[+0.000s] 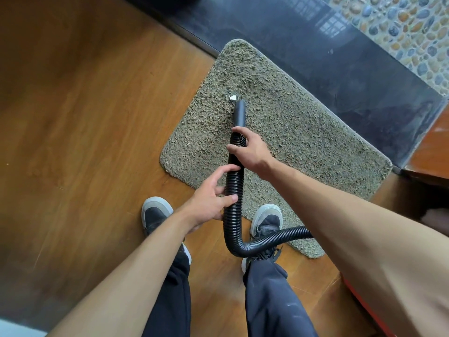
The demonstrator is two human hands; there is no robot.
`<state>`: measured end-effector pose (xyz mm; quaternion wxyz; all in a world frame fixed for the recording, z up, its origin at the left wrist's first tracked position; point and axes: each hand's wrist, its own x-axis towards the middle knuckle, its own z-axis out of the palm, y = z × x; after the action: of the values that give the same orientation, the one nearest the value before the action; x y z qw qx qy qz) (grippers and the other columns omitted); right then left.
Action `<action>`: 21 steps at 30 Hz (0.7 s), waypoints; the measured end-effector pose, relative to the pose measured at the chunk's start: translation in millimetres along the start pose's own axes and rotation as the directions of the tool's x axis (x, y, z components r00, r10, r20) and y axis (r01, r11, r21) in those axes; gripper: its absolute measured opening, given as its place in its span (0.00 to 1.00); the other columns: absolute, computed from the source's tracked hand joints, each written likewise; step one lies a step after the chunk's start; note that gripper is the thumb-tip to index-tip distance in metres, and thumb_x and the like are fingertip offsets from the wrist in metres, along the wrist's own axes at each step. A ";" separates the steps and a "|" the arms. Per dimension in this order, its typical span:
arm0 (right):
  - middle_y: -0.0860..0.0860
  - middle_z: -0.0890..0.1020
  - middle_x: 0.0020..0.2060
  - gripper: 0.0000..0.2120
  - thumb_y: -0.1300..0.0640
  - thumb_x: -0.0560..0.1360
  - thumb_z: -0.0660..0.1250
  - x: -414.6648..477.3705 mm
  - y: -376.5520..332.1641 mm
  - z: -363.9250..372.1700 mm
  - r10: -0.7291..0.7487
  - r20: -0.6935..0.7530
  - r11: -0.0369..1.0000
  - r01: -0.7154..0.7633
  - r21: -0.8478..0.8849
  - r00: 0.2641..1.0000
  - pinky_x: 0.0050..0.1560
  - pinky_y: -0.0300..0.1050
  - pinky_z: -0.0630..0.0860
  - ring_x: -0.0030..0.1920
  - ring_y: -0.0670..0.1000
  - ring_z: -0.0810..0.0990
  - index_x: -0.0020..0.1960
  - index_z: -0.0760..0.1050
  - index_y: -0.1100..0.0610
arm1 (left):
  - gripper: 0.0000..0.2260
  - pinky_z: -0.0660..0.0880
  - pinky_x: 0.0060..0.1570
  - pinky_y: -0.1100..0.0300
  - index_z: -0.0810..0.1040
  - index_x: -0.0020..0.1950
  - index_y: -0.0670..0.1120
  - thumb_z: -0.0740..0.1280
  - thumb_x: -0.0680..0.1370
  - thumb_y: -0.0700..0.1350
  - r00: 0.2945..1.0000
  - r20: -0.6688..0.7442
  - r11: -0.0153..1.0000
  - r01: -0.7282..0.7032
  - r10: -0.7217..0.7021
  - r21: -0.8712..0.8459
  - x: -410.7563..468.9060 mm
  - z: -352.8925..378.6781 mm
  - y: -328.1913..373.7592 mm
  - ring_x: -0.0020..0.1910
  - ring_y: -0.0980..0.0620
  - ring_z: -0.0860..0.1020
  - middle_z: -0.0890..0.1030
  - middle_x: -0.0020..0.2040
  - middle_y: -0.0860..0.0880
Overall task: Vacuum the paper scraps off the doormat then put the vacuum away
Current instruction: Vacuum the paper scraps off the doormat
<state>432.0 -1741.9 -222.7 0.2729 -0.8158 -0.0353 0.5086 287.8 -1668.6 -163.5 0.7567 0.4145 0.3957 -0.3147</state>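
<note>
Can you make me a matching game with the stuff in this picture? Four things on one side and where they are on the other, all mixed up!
Things:
1 paper scrap
2 right hand
3 left hand
4 left shoe

Places:
A holds the hose lower down
B on the wooden floor
C on the doormat, by the nozzle tip
D holds the hose just behind the nozzle

Pairs: 1-C, 2-D, 3-A, 4-B
</note>
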 end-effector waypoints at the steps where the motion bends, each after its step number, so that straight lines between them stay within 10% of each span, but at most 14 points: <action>1: 0.55 0.81 0.58 0.25 0.54 0.74 0.70 1.8 -2.1 1.0 -0.012 -0.001 1.000 0.012 -0.006 1.000 0.61 0.55 0.77 0.54 0.55 0.82 0.70 0.70 0.47 | 0.26 0.81 0.42 0.51 0.70 0.66 0.62 0.64 0.80 0.32 1.000 -0.007 1.000 -0.003 0.003 -0.004 0.1 -0.8 0.9 0.49 0.46 0.82 0.82 0.51 0.42; 12: 0.55 0.79 0.60 0.24 0.54 0.74 0.69 10.2 -18.4 0.0 -0.040 0.005 0.997 0.041 -0.061 0.999 0.64 0.53 0.75 0.58 0.55 0.80 0.69 0.72 0.49 | 0.26 0.81 0.39 0.53 0.69 0.66 0.63 0.64 0.80 0.33 0.999 -0.042 0.999 -0.028 0.029 0.015 4.2 -5.7 7.8 0.49 0.46 0.83 0.82 0.54 0.39; 21: 0.58 0.79 0.58 0.23 0.59 0.75 0.70 1.3 7.1 -31.2 0.134 -0.021 0.967 -0.126 0.222 0.991 0.50 0.61 0.82 0.52 0.57 0.83 0.68 0.71 0.49 | 0.27 0.82 0.49 0.41 0.69 0.69 0.62 0.64 0.80 0.33 0.997 0.071 0.994 -0.008 0.000 0.111 12.9 7.9 25.7 0.49 0.48 0.81 0.81 0.54 0.40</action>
<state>457.6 -1760.3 -216.8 0.3283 -0.7901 0.0795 0.5114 317.5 -1665.7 -162.2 0.7466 0.4456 0.3495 -0.3491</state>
